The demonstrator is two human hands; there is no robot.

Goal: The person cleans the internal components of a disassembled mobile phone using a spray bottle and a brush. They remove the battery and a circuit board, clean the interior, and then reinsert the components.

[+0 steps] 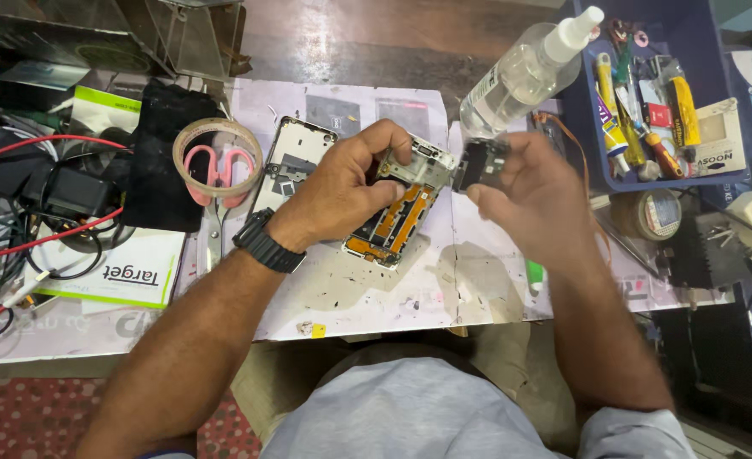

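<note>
Left grip [354, 183] closed on opened phone [397, 212], right grip [512, 191] pinching small black part [480, 163] beside it

The person wears a pale grey-blue shirt [410, 408] with short sleeves, the right sleeve [639, 433] ending near the elbow, so both forearms are bare. A chunky black wristwatch [267, 240] with a ribbed strap sits on the left wrist, just behind the left hand [342, 191]. The right hand [533, 200] shows no ring or band, and khaki trousers [512, 357] show below the shirt.
</note>
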